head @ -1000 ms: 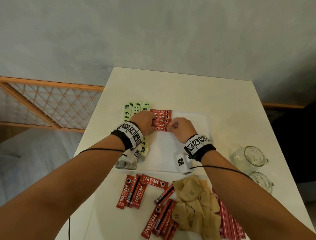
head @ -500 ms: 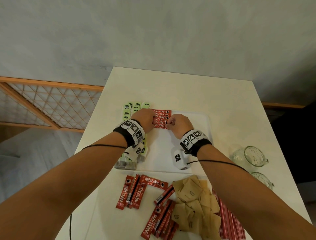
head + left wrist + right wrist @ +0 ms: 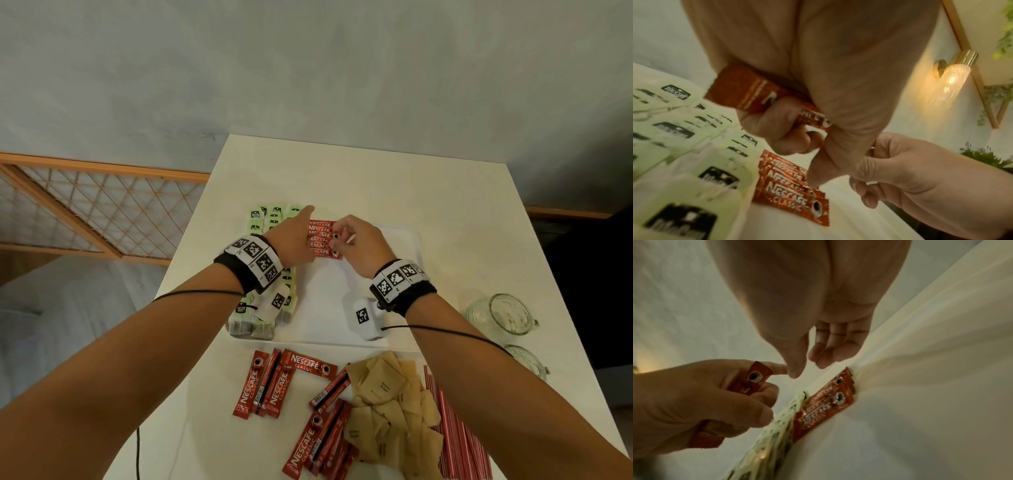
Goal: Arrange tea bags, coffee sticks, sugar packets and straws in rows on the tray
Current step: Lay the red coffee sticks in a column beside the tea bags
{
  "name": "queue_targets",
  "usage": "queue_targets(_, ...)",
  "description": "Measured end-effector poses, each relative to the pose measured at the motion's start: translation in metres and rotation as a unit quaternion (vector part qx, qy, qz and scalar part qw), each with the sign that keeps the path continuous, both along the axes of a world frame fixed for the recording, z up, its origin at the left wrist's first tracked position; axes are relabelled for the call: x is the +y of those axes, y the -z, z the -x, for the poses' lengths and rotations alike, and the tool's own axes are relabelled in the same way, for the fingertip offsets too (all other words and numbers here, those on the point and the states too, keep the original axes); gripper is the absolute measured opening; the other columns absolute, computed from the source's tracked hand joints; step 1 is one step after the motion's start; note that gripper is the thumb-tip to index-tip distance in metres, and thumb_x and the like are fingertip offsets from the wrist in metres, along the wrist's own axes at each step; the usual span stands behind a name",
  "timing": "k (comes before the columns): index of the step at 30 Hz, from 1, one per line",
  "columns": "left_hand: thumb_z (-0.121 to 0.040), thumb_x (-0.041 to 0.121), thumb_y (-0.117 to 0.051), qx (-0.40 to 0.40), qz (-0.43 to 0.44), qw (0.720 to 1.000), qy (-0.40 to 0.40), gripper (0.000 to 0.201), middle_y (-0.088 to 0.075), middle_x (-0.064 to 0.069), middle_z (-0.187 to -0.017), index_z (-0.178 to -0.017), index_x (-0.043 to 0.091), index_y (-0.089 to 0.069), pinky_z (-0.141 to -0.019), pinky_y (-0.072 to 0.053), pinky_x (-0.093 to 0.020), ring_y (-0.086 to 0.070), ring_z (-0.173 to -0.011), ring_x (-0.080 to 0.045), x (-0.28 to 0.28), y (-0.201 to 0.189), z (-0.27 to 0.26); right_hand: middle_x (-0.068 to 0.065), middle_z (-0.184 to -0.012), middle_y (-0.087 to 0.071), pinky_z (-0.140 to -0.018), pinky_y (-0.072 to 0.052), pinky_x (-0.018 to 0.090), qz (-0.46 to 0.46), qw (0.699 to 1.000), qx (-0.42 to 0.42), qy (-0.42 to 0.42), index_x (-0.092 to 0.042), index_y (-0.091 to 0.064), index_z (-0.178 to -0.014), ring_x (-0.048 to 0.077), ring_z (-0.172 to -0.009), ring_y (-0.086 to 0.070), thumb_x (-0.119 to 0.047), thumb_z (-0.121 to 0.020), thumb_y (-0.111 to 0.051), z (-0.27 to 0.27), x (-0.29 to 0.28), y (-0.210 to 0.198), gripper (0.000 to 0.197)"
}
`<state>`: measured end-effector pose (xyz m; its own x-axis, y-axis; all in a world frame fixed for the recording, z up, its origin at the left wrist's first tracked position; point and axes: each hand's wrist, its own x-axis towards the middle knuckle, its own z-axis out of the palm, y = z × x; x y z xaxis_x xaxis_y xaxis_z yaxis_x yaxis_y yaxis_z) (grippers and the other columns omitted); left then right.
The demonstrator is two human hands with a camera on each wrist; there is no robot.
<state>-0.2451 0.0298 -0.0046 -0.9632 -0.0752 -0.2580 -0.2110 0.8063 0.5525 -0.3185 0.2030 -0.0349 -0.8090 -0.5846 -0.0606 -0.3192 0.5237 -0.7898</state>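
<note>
A white tray [image 3: 329, 301] lies mid-table. Green tea bags [image 3: 274, 214] fill rows along its left side. Red coffee sticks [image 3: 320, 240] lie side by side at its far end. My left hand [image 3: 291, 236] hovers over their left ends, its lower fingers curled round more coffee sticks [image 3: 748, 91] and its index finger stretched out. My right hand [image 3: 359, 243] hangs over the sticks' right ends, loosely bent and holding nothing; its thumb [image 3: 797, 369] almost meets the left index finger. The held sticks [image 3: 756, 374] show above the laid row [image 3: 828, 402].
On the table in front of the tray lie loose coffee sticks [image 3: 270, 383], a heap of brown sugar packets [image 3: 387, 394] and red striped straws [image 3: 455, 442]. Two glass cups [image 3: 503, 313] stand at the right edge. A wooden lattice [image 3: 102, 212] is left of the table.
Both hands have slid toward the far end of the coffee-stick row. The left index finger now points out past the sticks, and the right fingers have loosened.
</note>
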Motion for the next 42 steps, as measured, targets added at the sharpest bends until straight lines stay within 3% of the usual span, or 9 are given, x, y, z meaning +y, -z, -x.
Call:
queue_targets(5, -0.078, 0.006, -0.070, -0.025, -0.022, 0.999, 0.040, 0.110, -0.061, -0.005, -0.076, -0.156, 0.008, 0.008, -0.052, -0.042, -0.023, -0.059, -0.064, -0.016, 0.003, -0.010, -0.004, -0.010, -0.088, -0.062, -0.082, -0.052, 0.036, 0.042, 0.994, 0.017, -0.094, -0.033, -0.075, -0.095, 0.015, -0.088, -0.063, -0.025, -0.089, -0.076, -0.011, -0.005, -0.017, 0.010)
queue_targets(7, -0.079, 0.009, -0.072, -0.017, -0.037, 0.998, 0.050, 0.101, -0.062, -0.002, -0.079, -0.156, 0.010, -0.006, -0.057, -0.044, -0.024, -0.059, -0.067, -0.014, 0.004, -0.011, -0.006, -0.004, -0.088, -0.065, -0.082, -0.052, 0.039, 0.029, 0.995, 0.030, -0.090, -0.033, -0.077, -0.093, 0.018, -0.088, -0.063, -0.027, -0.091, -0.073, -0.012, -0.003, -0.021, 0.007)
queue_targets(10, -0.082, 0.015, -0.071, 0.013, -0.077, 0.995, 0.056, 0.053, -0.064, 0.003, -0.089, -0.131, 0.016, -0.050, -0.069, -0.050, -0.033, -0.059, -0.075, -0.016, -0.002, -0.010, -0.007, 0.007, -0.087, -0.068, -0.080, -0.051, 0.041, -0.006, 0.997, 0.044, -0.070, -0.021, -0.078, -0.091, 0.024, -0.081, -0.061, -0.025, -0.096, -0.066, -0.009, 0.003, -0.023, 0.014)
queue_targets(13, -0.089, 0.015, -0.068, 0.037, -0.064, 0.996, 0.049, 0.026, -0.069, 0.002, -0.100, -0.115, 0.015, -0.066, -0.069, -0.050, -0.017, -0.062, -0.078, -0.008, -0.012, -0.013, -0.009, 0.003, -0.079, -0.065, -0.069, -0.046, 0.035, -0.037, 0.997, 0.037, -0.049, -0.008, -0.072, -0.081, 0.020, -0.071, -0.056, -0.030, -0.100, -0.060, -0.004, 0.011, -0.022, 0.031)
queue_targets(16, -0.092, 0.011, -0.065, 0.057, -0.057, 0.997, 0.017, 0.019, -0.072, -0.001, -0.101, -0.109, 0.014, -0.072, -0.077, -0.056, -0.024, -0.067, -0.081, -0.010, -0.021, -0.011, -0.010, -0.006, -0.069, -0.057, -0.061, -0.038, 0.029, -0.045, 0.998, 0.018, -0.031, -0.008, -0.073, -0.080, 0.013, -0.060, -0.045, -0.031, -0.101, -0.060, 0.002, 0.018, -0.017, 0.033)
queue_targets(22, -0.090, 0.009, -0.068, 0.059, 0.010, 0.998, 0.028, 0.014, -0.069, 0.005, -0.091, -0.101, 0.013, -0.074, -0.077, -0.050, -0.020, -0.063, -0.081, -0.010, -0.016, 0.000, -0.007, -0.008, -0.086, -0.069, -0.067, -0.040, 0.011, -0.049, 0.998, -0.002, -0.025, -0.024, -0.076, -0.101, 0.003, -0.076, -0.060, -0.023, -0.093, -0.071, 0.001, 0.019, -0.005, 0.009)
queue_targets(26, -0.086, 0.013, -0.071, 0.035, 0.061, 0.997, 0.044, 0.009, -0.059, 0.012, -0.082, -0.093, 0.018, -0.073, -0.077, -0.047, -0.022, -0.058, -0.079, -0.009, -0.009, 0.009, -0.002, -0.013, -0.082, -0.067, -0.068, -0.042, 0.013, -0.091, 0.996, 0.005, -0.013, -0.021, -0.075, -0.094, 0.005, -0.080, -0.060, -0.023, -0.092, -0.070, 0.000, 0.018, 0.005, 0.006)
queue_targets(32, -0.084, 0.016, -0.070, -0.001, 0.126, 0.991, 0.050, 0.013, -0.059, 0.012, -0.086, -0.084, 0.028, -0.066, -0.075, -0.047, -0.026, -0.061, -0.088, -0.014, -0.003, 0.015, 0.001, -0.008, -0.084, -0.074, -0.082, -0.058, 0.036, -0.150, 0.989, 0.002, -0.018, -0.026, -0.075, -0.081, 0.014, -0.082, -0.069, -0.023, -0.089, -0.070, -0.003, 0.015, 0.015, 0.009)
queue_targets(42, -0.082, 0.020, -0.066, 0.006, 0.199, 0.980, 0.030, 0.012, -0.067, 0.001, -0.098, -0.094, 0.017, -0.065, -0.079, -0.053, -0.034, -0.063, -0.093, -0.022, 0.000, 0.011, 0.004, -0.011, -0.079, -0.063, -0.083, -0.056, 0.037, -0.167, 0.986, 0.021, 0.000, -0.030, -0.062, -0.080, 0.021, -0.087, -0.067, -0.027, -0.088, -0.071, -0.002, 0.005, 0.014, 0.012)
